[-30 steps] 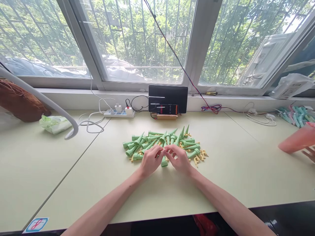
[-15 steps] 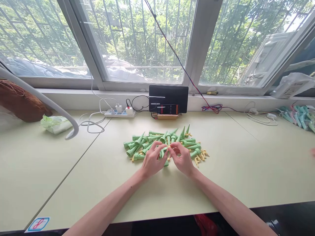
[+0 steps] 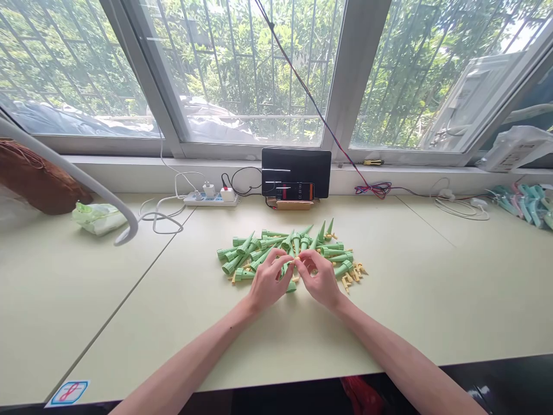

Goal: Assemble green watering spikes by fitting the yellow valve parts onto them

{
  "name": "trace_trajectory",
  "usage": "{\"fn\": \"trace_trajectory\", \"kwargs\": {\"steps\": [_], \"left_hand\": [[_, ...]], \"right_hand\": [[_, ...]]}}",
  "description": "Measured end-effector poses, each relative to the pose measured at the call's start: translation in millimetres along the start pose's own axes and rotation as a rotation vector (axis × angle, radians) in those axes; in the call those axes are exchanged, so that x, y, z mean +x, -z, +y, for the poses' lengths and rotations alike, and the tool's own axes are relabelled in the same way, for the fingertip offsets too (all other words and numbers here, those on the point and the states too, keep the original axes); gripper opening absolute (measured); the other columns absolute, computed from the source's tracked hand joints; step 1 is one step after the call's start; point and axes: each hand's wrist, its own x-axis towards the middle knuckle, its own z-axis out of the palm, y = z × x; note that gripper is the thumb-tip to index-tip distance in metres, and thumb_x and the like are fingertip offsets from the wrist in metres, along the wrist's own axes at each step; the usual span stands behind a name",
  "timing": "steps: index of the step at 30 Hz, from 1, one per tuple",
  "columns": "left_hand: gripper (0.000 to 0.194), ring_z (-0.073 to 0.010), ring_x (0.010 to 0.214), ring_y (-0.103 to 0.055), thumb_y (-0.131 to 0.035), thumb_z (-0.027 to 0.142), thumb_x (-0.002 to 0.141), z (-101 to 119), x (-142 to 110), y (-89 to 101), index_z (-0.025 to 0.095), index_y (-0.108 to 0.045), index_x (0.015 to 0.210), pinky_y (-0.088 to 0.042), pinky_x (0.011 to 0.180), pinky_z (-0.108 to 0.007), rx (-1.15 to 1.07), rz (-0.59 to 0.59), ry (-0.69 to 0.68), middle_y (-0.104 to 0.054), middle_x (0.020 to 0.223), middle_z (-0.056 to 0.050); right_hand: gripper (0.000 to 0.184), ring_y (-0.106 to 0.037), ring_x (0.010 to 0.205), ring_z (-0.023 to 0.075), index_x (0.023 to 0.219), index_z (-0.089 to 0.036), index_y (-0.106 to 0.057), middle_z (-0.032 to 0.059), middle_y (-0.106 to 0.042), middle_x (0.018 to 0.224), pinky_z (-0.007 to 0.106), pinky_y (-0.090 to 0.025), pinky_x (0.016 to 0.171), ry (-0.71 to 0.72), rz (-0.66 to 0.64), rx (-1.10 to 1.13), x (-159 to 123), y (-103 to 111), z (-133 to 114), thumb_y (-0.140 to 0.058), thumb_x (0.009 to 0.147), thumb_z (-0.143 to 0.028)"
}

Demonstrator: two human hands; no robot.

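Note:
My left hand [image 3: 270, 280] and my right hand [image 3: 318, 276] meet fingertip to fingertip over the front of a pile of green plastic watering spikes [image 3: 244, 245]. Both are closed in a pinch. A small yellow plastic valve piece [image 3: 296, 259] shows at the right fingertips. What the left fingers pinch is mostly hidden, and I cannot make it out. The spikes are hollow cones with ribbed collars; most lie on their sides, and a few stand point up at the back right. Loose yellow valve pieces [image 3: 355, 275] are heaped just right of my right hand.
Behind the pile, a phone [image 3: 295, 191] leans against a dark tablet screen [image 3: 298, 163]. A power strip [image 3: 211, 199] with white cables lies back left, near a green-white plastic packet [image 3: 98, 219]. Bundled wires [image 3: 374, 189] lie back right; bagged coloured items [image 3: 525, 202] are at far right.
Both hands stay almost in place, fingertips still together with only a slight shift. Skin visible at the right edge earlier is out of view now. The pile looks the same.

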Motion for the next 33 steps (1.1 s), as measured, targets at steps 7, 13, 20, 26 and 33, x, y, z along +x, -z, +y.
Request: {"fn": "trace_trajectory", "kwargs": {"steps": [7, 13, 20, 26, 33], "left_hand": [[0.011, -0.0016, 0.047, -0.039, -0.055, 0.017, 0.091, -0.5, 1.3, -1.3, 0.02, -0.061, 0.099, -0.036, 0.045, -0.018, -0.022, 0.018, -0.039, -0.056, 0.096, -0.003], [0.011, -0.002, 0.048, -0.039, -0.055, 0.016, 0.091, -0.7, 1.4, -1.1, 0.02, -0.06, 0.099, -0.037, 0.046, -0.018, -0.028, 0.012, -0.047, -0.056, 0.096, -0.002], [0.011, -0.0029, 0.049, -0.041, -0.052, 0.019, 0.094, -0.5, 0.8, 0.3, 0.02, -0.061, 0.101, -0.038, 0.048, -0.019, -0.012, 0.0, -0.025, -0.057, 0.096, -0.003], [0.011, -0.0031, 0.049, -0.041, -0.052, 0.022, 0.096, -0.4, 1.0, -1.2, 0.021, -0.061, 0.101, -0.039, 0.049, -0.02, 0.02, -0.001, 0.02, -0.057, 0.097, -0.003], [0.013, -0.0049, 0.049, -0.041, -0.052, 0.022, 0.094, -1.1, 1.4, -1.1, 0.021, -0.054, 0.107, -0.037, 0.048, -0.019, 0.027, 0.016, 0.081, -0.057, 0.087, 0.001]], "right_hand": [[0.013, -0.061, 0.061, 0.0131, 0.098, -0.02, -0.061, 0.0022, -0.064, 0.08, 0.024, -0.051, 0.053, 0.004, 0.002, 0.004, 0.0, -0.6, 3.7, -0.057, 0.092, -0.03], [0.014, -0.062, 0.065, 0.0144, 0.099, -0.019, -0.065, 0.0045, -0.067, 0.084, 0.025, -0.051, 0.054, 0.028, -0.012, -0.005, 0.2, -1.2, 5.0, -0.056, 0.093, -0.029], [0.015, -0.06, 0.064, 0.014, 0.098, -0.019, -0.066, 0.0039, -0.067, 0.083, 0.025, -0.05, 0.054, 0.019, -0.011, -0.01, 0.5, -1.4, 6.2, -0.056, 0.094, -0.03], [0.016, -0.06, 0.064, 0.014, 0.098, -0.019, -0.065, 0.0042, -0.067, 0.083, 0.025, -0.05, 0.054, 0.002, -0.018, 0.011, 0.2, -1.9, 8.5, -0.054, 0.095, -0.031], [0.018, -0.058, 0.059, 0.0132, 0.096, -0.018, -0.064, 0.0034, -0.065, 0.08, 0.026, -0.049, 0.054, -0.026, -0.03, 0.021, -0.4, -2.2, 7.3, -0.053, 0.096, -0.032]]}}
